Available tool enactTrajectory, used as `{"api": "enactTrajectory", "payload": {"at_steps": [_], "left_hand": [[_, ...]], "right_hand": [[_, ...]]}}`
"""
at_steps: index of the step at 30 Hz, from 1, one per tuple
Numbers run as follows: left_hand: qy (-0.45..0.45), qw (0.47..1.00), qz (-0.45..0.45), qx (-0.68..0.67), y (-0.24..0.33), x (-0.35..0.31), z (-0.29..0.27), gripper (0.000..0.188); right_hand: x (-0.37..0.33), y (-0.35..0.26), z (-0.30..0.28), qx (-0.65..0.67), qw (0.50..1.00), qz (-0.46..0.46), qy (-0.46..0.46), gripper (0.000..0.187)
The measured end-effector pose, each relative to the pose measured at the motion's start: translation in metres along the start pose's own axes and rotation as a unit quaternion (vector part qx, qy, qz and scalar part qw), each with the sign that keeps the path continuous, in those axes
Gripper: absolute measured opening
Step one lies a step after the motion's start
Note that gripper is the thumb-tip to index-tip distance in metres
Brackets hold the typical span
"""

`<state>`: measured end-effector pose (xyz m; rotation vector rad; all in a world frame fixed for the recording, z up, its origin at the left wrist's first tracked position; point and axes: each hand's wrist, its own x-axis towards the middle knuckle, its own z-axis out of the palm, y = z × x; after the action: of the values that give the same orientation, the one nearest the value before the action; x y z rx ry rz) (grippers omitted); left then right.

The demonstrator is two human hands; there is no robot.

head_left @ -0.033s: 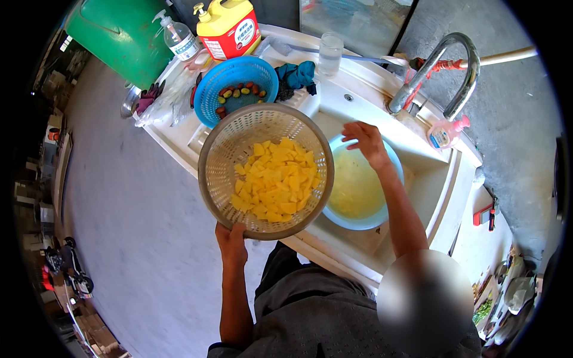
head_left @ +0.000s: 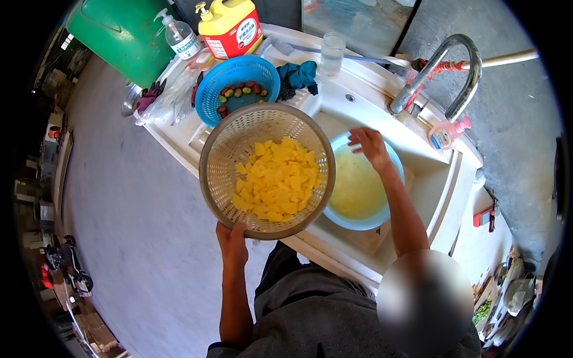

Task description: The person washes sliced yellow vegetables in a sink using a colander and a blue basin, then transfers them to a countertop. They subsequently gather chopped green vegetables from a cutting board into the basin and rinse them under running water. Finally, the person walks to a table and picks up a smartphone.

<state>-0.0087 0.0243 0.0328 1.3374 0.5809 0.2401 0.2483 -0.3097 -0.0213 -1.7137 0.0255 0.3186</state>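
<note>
My left hand (head_left: 233, 240) grips the near rim of a brownish-grey plastic colander (head_left: 224, 134), thumb over the edge and fingers hidden underneath. Inside the colander lies a heap of yellow cut pieces (head_left: 277, 182), which look like potato slices. My right hand (head_left: 371, 149) hovers above a light-blue basin (head_left: 369, 225), its fingers loosely bent and apart, with nothing seen in them. Cloudy yellowish water (head_left: 355, 188) fills the basin, which stands in the white sink (head_left: 421, 179).
Behind the colander sits a blue basket (head_left: 206, 89) with several red and green fruits, beside a teal cloth (head_left: 298, 74). A glass (head_left: 332, 55), a yellow jug (head_left: 230, 30) and a pump bottle (head_left: 181, 39) stand farther back. The curved faucet (head_left: 474, 65) rises at right, near a pink soap bottle (head_left: 444, 134).
My right hand has shifted very slightly down and to the right over the basin. My left hand and the colander look nearly the same.
</note>
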Motion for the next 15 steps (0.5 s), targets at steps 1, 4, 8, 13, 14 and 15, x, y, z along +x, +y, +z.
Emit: {"api": "enactTrajectory", "payload": {"at_steps": [1,4,8,13,14,15], "left_hand": [[-0.006,1.000,0.005,-0.005,-0.002,0.001,0.001,0.048],[-0.016,1.000,-0.002,0.000,-0.006,0.007,0.007,0.048],[0.007,1.000,-0.018,0.014,0.000,-0.003,-0.003,0.045],[-0.009,1.000,-0.024,0.015,-0.002,0.001,0.001,0.045],[-0.006,1.000,-0.018,0.015,-0.002,0.001,0.002,0.046],[-0.004,1.000,-0.013,0.016,-0.001,0.001,0.004,0.046]], "right_hand": [[0.013,0.042,-0.014,-0.050,0.998,0.035,0.020,0.039],[0.032,0.180,-0.055,-0.273,0.959,0.025,0.073,0.043],[0.022,0.181,-0.014,-0.403,0.911,0.090,0.003,0.077],[0.030,0.189,0.007,-0.473,0.871,0.114,-0.073,0.095],[0.028,0.189,0.016,-0.491,0.860,0.103,-0.090,0.094],[0.026,0.190,0.023,-0.508,0.850,0.093,-0.107,0.094]]}}
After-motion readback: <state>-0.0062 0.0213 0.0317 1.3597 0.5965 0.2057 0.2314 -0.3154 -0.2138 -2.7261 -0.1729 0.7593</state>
